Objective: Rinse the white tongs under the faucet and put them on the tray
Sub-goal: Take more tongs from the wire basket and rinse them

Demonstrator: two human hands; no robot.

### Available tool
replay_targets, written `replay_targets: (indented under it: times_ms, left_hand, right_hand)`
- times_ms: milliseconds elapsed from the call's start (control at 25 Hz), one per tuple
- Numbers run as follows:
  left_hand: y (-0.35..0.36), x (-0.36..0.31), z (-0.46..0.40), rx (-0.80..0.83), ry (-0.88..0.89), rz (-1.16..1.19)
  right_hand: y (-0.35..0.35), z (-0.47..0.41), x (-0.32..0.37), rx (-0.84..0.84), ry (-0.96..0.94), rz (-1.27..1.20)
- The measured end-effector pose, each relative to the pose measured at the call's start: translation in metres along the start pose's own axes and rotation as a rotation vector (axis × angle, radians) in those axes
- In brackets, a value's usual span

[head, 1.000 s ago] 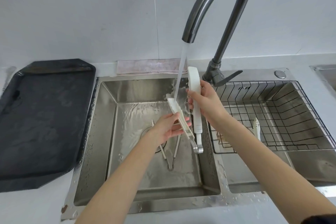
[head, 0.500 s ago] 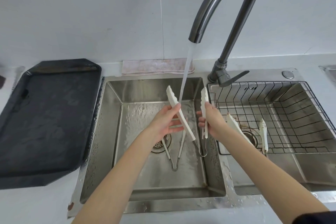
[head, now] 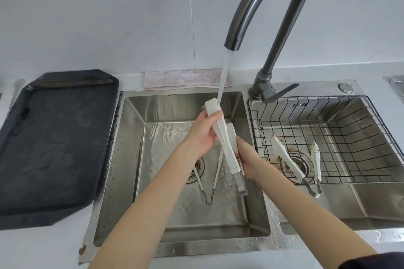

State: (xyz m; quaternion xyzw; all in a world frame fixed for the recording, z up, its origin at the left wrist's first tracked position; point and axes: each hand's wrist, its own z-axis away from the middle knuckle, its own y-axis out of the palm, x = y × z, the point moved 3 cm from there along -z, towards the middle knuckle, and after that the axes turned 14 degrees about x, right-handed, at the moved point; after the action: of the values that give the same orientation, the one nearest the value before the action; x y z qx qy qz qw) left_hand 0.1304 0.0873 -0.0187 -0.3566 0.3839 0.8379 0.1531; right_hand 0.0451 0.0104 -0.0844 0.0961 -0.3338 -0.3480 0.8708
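Gripping white tongs (head: 223, 137) under faucet (head: 262, 17) water, both hands (head: 202, 135) (head: 247, 159) hover over steel sink (head: 153, 181) beside black tray (head: 52, 144).

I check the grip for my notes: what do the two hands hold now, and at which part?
Both hold the white plastic tongs under the water: left hand near the upper tip, right hand near the lower metal hinge end.

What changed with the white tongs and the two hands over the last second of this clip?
The white tongs, splayed open with the stream running between the arms half a second ago, are now squeezed together, one tip up in the water stream. The left hand has moved up near that tip; the right hand grips lower down. Water still runs; the black tray stays bare.
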Motion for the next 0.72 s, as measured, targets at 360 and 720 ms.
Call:
replay_targets:
  times_ms: [360,720]
  left_hand:
    - [0.011,-0.016,-0.007,-0.003,-0.014,0.069]
    - [0.011,-0.023,0.002,0.119,0.042,0.202]
  right_hand:
    - [-0.001,0.005,0.006,-0.005,-0.025,-0.021]
    - [-0.001,0.010,0.013,0.028,-0.084,-0.118]
